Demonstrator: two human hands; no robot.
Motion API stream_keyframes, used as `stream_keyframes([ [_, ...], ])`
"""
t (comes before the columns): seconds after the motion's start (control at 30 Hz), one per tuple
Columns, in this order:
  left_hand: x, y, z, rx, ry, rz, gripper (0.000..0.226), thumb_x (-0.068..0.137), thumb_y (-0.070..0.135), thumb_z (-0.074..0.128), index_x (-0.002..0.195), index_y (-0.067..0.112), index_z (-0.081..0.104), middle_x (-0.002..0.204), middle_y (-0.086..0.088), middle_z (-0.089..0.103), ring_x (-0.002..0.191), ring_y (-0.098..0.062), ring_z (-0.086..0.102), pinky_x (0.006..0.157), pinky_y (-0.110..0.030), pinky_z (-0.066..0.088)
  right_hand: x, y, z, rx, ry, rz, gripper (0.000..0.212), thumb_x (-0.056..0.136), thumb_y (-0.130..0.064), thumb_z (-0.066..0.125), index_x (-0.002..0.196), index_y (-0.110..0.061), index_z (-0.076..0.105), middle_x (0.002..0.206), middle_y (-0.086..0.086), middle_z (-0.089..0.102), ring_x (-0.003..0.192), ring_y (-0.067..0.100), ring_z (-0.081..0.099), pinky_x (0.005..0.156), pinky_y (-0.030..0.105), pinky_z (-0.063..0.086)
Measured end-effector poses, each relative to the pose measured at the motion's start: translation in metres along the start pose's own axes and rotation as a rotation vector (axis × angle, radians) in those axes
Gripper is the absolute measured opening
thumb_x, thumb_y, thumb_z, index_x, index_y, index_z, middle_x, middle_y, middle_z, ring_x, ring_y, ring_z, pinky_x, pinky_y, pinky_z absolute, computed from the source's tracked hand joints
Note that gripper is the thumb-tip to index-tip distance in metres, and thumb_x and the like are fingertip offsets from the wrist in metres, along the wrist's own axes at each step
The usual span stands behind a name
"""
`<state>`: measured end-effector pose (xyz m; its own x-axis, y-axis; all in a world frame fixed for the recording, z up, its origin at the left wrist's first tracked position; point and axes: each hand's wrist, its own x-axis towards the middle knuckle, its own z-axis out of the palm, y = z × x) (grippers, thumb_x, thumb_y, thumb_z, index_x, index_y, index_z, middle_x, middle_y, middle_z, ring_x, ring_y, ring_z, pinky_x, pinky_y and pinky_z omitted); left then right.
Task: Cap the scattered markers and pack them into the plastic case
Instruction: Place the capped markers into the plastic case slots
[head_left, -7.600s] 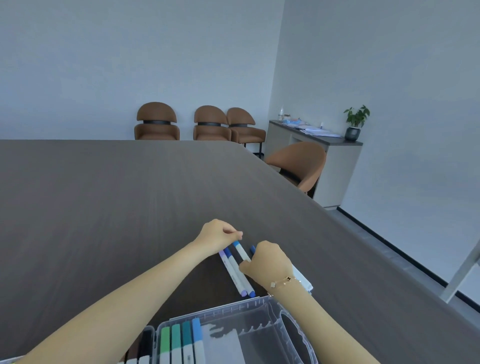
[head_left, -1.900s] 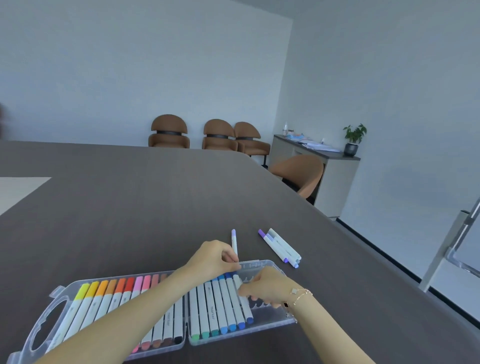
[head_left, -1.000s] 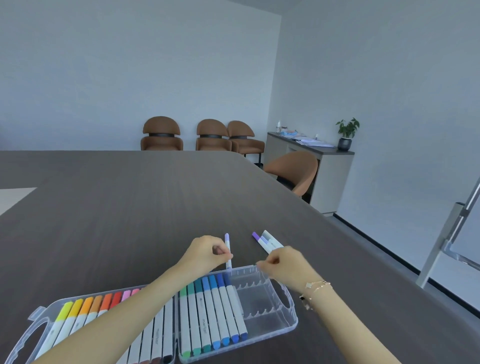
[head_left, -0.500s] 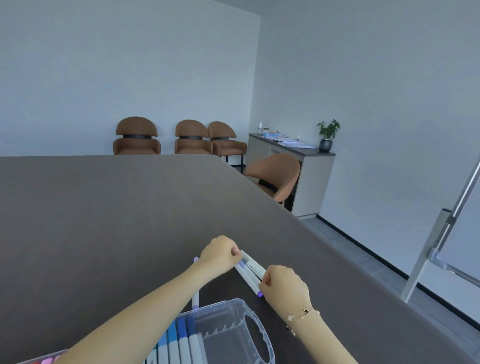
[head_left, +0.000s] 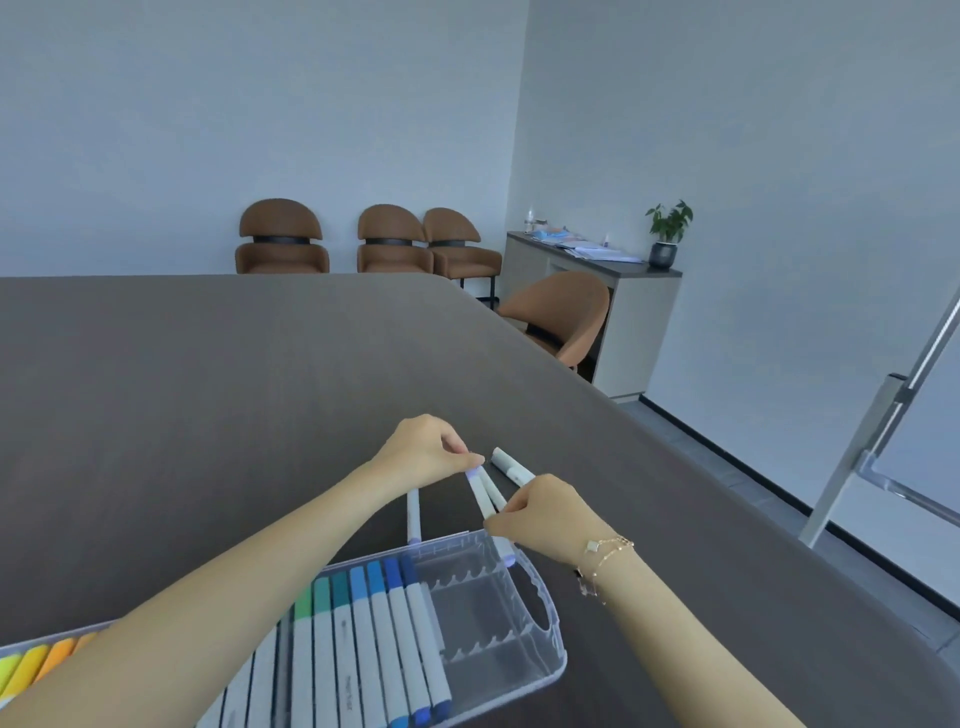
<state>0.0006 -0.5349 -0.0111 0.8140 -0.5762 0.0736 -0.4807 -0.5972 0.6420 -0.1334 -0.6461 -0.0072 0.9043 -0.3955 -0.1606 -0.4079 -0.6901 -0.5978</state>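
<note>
— What did the plastic case (head_left: 540, 613) hold?

— A row of capped markers (head_left: 363, 639), green through blue, lying side by side; yellow and orange ones (head_left: 31, 670) at its far left; the right-hand slots were bare.

— And the hands?

— The left hand (head_left: 426, 452) pinched the far end of two pale purple markers (head_left: 485, 493); the right hand (head_left: 545, 512) gripped their near end, just above the case; another marker (head_left: 414, 512) and a white one (head_left: 511, 467) lay on the tabletop (head_left: 208, 389) beside them.

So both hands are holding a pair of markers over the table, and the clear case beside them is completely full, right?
Not quite. The head view shows the left hand and right hand holding the pair of markers, but the clear case is not full: its right-end slots are empty.
</note>
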Motion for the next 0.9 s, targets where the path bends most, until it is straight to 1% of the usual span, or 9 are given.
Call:
stream_keyframes([
  [0.1, -0.03, -0.006, -0.014, -0.02, -0.03, -0.011, 0.021, 0.079, 0.041, 0.072, 0.082, 0.02, 0.071, 0.092, 0.005, 0.068, 0.088, -0.008, 0.059, 0.075, -0.024, 0.044, -0.023, -0.014, 0.004, 0.0, -0.144, 0.0, 0.031, 0.081, -0.03, 0.062, 0.055, -0.013, 0.056, 0.042, -0.006, 0.035, 0.042, 0.009, 0.031, 0.042, 0.015, 0.028],
  [0.2, -0.059, -0.019, -0.017, -0.034, -0.081, -0.022, 0.018, 0.079, 0.041, 0.072, 0.078, 0.022, 0.072, 0.085, 0.009, 0.067, 0.084, -0.005, 0.059, 0.072, -0.021, 0.043, -0.045, -0.019, 0.014, -0.027, -0.253, 0.003, 0.031, 0.081, -0.033, 0.061, 0.058, -0.013, 0.057, 0.049, -0.003, 0.034, 0.041, 0.009, 0.029, 0.044, 0.017, 0.03],
  [0.33, -0.086, -0.035, -0.014, -0.05, -0.144, -0.026, 0.017, 0.076, 0.042, 0.074, 0.066, 0.028, 0.072, 0.079, 0.007, 0.07, 0.08, -0.009, 0.064, 0.072, -0.025, 0.051, -0.066, -0.019, 0.028, -0.034, -0.325, -0.013, 0.028, 0.083, -0.034, 0.061, 0.064, -0.013, 0.06, 0.055, -0.008, 0.048, 0.041, 0.005, 0.033, 0.043, 0.014, 0.03],
  [0.43, -0.097, -0.038, -0.012, -0.081, -0.107, -0.012, 0.014, 0.077, 0.039, 0.074, 0.074, 0.025, 0.072, 0.081, 0.009, 0.07, 0.079, -0.005, 0.064, 0.065, -0.015, 0.045, -0.07, -0.02, 0.033, -0.033, -0.312, -0.036, 0.024, 0.085, -0.032, 0.062, 0.071, -0.012, 0.062, 0.061, -0.008, 0.053, 0.033, 0.003, 0.038, 0.039, 0.01, 0.03],
  [0.47, -0.098, -0.038, -0.01, -0.086, -0.092, -0.011, 0.015, 0.077, 0.039, 0.074, 0.077, 0.024, 0.072, 0.081, 0.009, 0.069, 0.078, -0.003, 0.063, 0.063, -0.012, 0.043, -0.071, -0.019, 0.034, -0.04, -0.297, -0.052, 0.024, 0.085, -0.031, 0.062, 0.07, -0.013, 0.062, 0.061, -0.008, 0.053, 0.036, 0.001, 0.041, 0.04, 0.009, 0.031],
  [0.53, -0.1, -0.038, -0.009, -0.086, -0.083, -0.007, 0.015, 0.077, 0.038, 0.074, 0.079, 0.024, 0.072, 0.082, 0.009, 0.069, 0.077, -0.004, 0.063, 0.063, -0.012, 0.043, -0.071, -0.017, 0.034, -0.056, -0.284, -0.084, 0.025, 0.085, -0.032, 0.063, 0.069, -0.013, 0.062, 0.064, -0.005, 0.053, 0.048, 0.003, 0.044, 0.05, 0.01, 0.034],
  [0.67, -0.102, -0.039, -0.007, -0.012, -0.055, 0.036, 0.011, 0.077, 0.036, 0.075, 0.078, 0.027, 0.069, 0.084, 0.01, 0.066, 0.078, -0.004, 0.061, 0.064, -0.012, 0.042, -0.069, -0.013, 0.034, -0.092, -0.296, -0.1, 0.03, 0.084, -0.038, 0.066, 0.088, -0.008, 0.072, 0.08, 0.0, 0.058, 0.067, 0.007, 0.047, 0.061, 0.015, 0.039],
  [0.8, -0.1, -0.042, -0.002, -0.021, -0.039, 0.034, 0.014, 0.076, 0.037, 0.075, 0.076, 0.028, 0.065, 0.079, 0.012, 0.066, 0.074, -0.002, 0.062, 0.062, -0.012, 0.043, -0.065, -0.007, 0.037, -0.053, -0.279, -0.104, 0.031, 0.082, -0.039, 0.068, 0.091, -0.01, 0.074, 0.074, -0.007, 0.06, 0.069, 0.006, 0.051, 0.066, 0.015, 0.041],
  [0.9, -0.097, -0.043, 0.001, -0.055, -0.041, 0.01, 0.017, 0.075, 0.038, 0.076, 0.077, 0.026, 0.064, 0.078, 0.01, 0.067, 0.071, -0.003, 0.063, 0.06, -0.012, 0.045, -0.061, -0.006, 0.041, -0.099, -0.272, -0.093, 0.033, 0.082, -0.041, 0.068, 0.089, -0.009, 0.072, 0.078, 0.0, 0.06, 0.069, 0.007, 0.05, 0.066, 0.017, 0.041],
])
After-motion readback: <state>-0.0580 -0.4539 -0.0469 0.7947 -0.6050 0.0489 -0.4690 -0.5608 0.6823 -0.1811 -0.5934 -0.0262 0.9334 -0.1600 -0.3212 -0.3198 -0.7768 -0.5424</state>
